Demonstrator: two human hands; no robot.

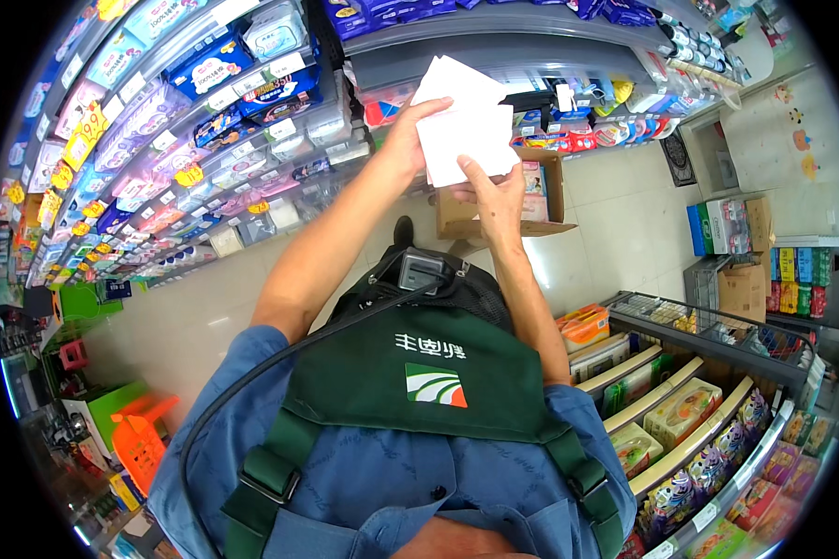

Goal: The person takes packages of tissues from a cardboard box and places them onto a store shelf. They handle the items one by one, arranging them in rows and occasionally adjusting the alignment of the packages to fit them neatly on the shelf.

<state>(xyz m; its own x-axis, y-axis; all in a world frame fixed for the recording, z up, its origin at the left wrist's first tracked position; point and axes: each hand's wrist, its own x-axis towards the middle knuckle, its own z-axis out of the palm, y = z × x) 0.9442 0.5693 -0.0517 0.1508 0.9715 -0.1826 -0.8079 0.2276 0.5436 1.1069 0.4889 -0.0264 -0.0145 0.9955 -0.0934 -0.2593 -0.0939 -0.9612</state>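
Several white paper sheets or cards (pixel 465 143) lie fanned out between my hands, in front of the shelves. My left hand (pixel 412 136) grips their left edge, its thumb laid over the top. At the lower right corner my right hand (pixel 496 195) pinches the stack, thumb on the face and fingers underneath. The white faces look blank, washed out by the light. Beneath my right hand an open cardboard box (pixel 454 213) sits on the floor, and packs in pink wrapping (pixel 533 199) show inside it.
Shelves (pixel 273 133) of wrapped hygiene packs with price tags curve along the left. A grey shelf (pixel 503 59) runs ahead, above bagged goods. On the right stand a food rack (pixel 671 433) and a wire basket (pixel 671 314). An orange plastic chair (pixel 138 447) is at lower left.
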